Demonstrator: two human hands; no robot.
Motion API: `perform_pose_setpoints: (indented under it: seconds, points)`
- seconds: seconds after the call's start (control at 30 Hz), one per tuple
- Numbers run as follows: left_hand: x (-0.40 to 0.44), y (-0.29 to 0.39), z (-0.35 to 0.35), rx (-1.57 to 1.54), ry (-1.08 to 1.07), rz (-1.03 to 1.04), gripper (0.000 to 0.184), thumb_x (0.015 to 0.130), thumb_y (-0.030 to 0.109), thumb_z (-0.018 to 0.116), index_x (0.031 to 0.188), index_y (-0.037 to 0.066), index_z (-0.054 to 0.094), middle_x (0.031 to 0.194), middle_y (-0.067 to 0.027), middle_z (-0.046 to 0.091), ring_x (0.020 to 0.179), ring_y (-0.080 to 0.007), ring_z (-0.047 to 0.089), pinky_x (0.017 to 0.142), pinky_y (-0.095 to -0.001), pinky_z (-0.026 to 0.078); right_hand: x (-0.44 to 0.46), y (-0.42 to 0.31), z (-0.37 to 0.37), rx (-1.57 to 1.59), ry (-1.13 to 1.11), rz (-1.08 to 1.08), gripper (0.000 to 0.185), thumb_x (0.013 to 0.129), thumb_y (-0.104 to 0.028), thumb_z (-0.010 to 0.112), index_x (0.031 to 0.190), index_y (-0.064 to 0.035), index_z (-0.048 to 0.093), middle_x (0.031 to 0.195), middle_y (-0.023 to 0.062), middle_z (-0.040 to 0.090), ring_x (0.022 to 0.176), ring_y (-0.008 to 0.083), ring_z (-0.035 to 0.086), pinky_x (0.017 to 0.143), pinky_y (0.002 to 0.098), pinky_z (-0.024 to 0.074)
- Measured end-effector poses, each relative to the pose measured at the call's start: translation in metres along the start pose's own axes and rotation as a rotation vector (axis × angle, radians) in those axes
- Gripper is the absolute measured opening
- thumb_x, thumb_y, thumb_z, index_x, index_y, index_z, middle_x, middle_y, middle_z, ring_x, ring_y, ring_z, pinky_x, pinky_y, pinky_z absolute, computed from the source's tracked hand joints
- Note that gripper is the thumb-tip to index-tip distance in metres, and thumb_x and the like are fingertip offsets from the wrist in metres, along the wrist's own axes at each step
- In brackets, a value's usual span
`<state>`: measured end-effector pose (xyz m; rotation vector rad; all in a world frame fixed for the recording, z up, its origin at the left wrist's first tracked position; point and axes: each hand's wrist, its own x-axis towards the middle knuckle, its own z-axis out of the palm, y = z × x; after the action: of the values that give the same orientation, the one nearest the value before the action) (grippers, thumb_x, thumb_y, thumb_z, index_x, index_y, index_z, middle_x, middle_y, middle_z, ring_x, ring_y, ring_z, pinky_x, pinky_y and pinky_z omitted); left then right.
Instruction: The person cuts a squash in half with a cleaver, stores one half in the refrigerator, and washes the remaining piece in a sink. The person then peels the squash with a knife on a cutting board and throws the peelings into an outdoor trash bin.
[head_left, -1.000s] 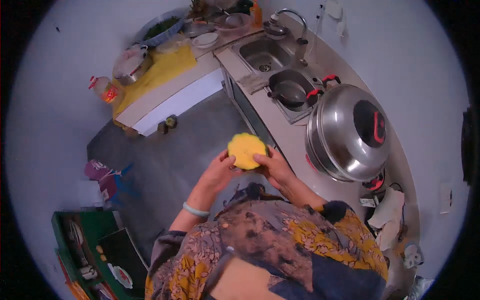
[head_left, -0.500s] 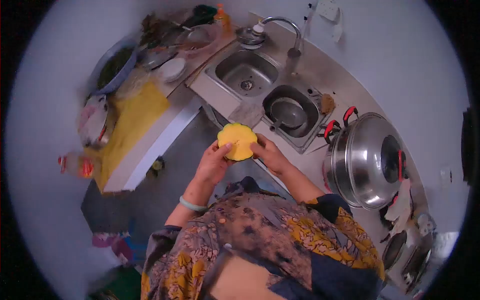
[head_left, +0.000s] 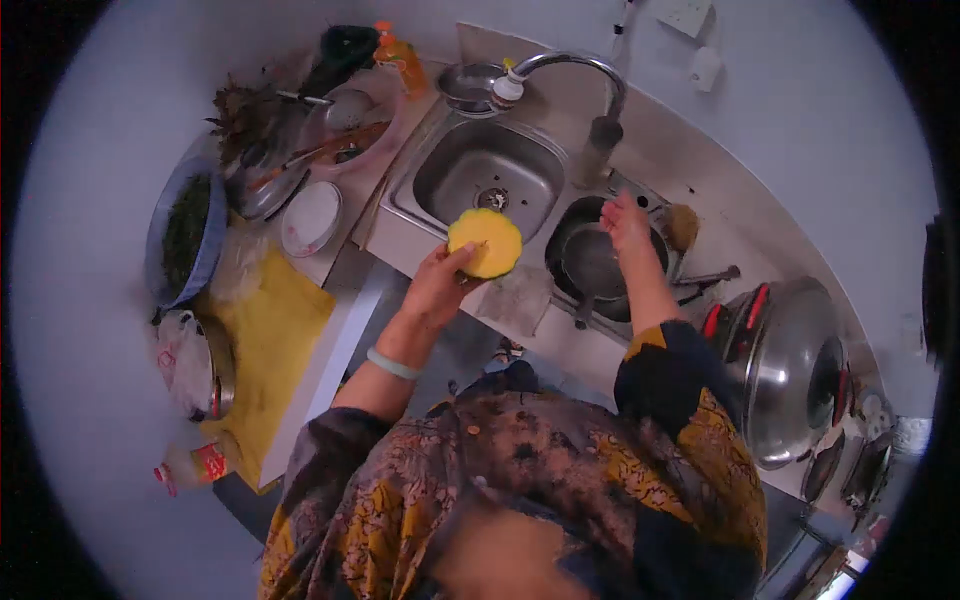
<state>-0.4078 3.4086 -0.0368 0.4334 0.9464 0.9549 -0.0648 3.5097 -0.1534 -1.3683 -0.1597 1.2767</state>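
Note:
A cut piece of pumpkin (head_left: 492, 238) with yellow flesh, a scalloped edge and green rind is gripped by my left hand (head_left: 436, 287), the thumb lying on its cut face. It is above the front edge of the left sink basin (head_left: 440, 182). My right hand (head_left: 628, 225) is raised over the right basin, near the foot of the faucet (head_left: 604, 130). Its fingers look slightly apart, with nothing visible in them. Under that hand a dark pan (head_left: 590, 262) sits in the right basin.
A large lidded steel pot (head_left: 795, 370) stands on the right counter. To the left are a blue basin of greens (head_left: 185, 235), a white plate (head_left: 311, 218), a pink bowl (head_left: 385, 112) and a yellow cloth (head_left: 265, 345). An orange bottle (head_left: 402, 68) stands behind.
My right hand has let go of the pumpkin and moved right and up, over the right basin. My left hand still holds the pumpkin, now nearer the left basin. The view has shifted.

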Motion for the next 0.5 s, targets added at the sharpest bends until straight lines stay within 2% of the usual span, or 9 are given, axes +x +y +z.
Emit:
perform_pose_setpoints:
  seconds: [0.13, 0.2, 0.3, 0.4, 0.5]
  points:
    - [0.063, 0.026, -0.001, 0.037, -0.061, 0.003, 0.04, 0.091, 0.017, 0.065, 0.127, 0.004, 0.053, 0.123, -0.0084, 0.062, 0.117, -0.022, 0.058, 0.101, -0.0412, 0.046, 0.067, 0.001, 0.019, -0.053, 0.097, 0.038, 0.026, 0.097, -0.027, 0.056, 0.105, -0.0016, 0.055, 0.08, 0.007, 0.063, 0.06, 0.0172, 0.058, 0.052, 0.0286, 0.0481]
    - [0.081, 0.034, 0.002, 0.042, -0.078, -0.004, 0.041, 0.091, 0.016, 0.066, 0.127, 0.004, 0.053, 0.122, -0.0076, 0.062, 0.116, -0.0205, 0.058, 0.1, -0.0398, 0.046, 0.075, 0.013, 0.016, -0.165, 0.136, 0.029, 0.023, 0.098, -0.023, 0.054, 0.107, -0.0019, 0.054, 0.08, 0.007, 0.063, 0.059, 0.0155, 0.057, 0.051, 0.0275, 0.0474]
    - [0.115, 0.035, 0.002, 0.094, -0.043, 0.05, 0.037, 0.089, 0.017, 0.067, 0.122, 0.003, 0.057, 0.113, -0.006, 0.065, 0.107, -0.0186, 0.061, 0.094, -0.033, 0.047, 0.07, 0.032, 0.007, -0.2, 0.068, -0.089, 0.017, 0.099, -0.018, 0.053, 0.108, -0.0037, 0.056, 0.079, 0.0065, 0.063, 0.059, 0.0127, 0.057, 0.051, 0.0265, 0.0473]
    - [0.154, 0.041, 0.001, 0.312, -0.12, 0.102, 0.036, 0.088, 0.013, 0.068, 0.121, 0.002, 0.058, 0.112, -0.0052, 0.066, 0.102, -0.0155, 0.062, 0.092, -0.0277, 0.047, 0.066, 0.047, 0.0, -0.198, 0.109, -0.088, 0.014, 0.099, -0.016, 0.053, 0.106, -0.0049, 0.058, 0.079, 0.0068, 0.064, 0.06, 0.0116, 0.058, 0.051, 0.0263, 0.0479]
    - [0.193, 0.035, -0.004, 0.364, -0.206, 0.192, 0.037, 0.086, 0.012, 0.07, 0.12, 0.001, 0.059, 0.11, -0.0043, 0.066, 0.097, -0.0124, 0.061, 0.085, -0.0264, 0.049, 0.077, 0.06, -0.005, -0.226, 0.119, -0.047, 0.017, 0.098, -0.016, 0.054, 0.111, -0.0053, 0.058, 0.082, 0.0075, 0.066, 0.062, 0.0113, 0.06, 0.052, 0.0263, 0.0488]
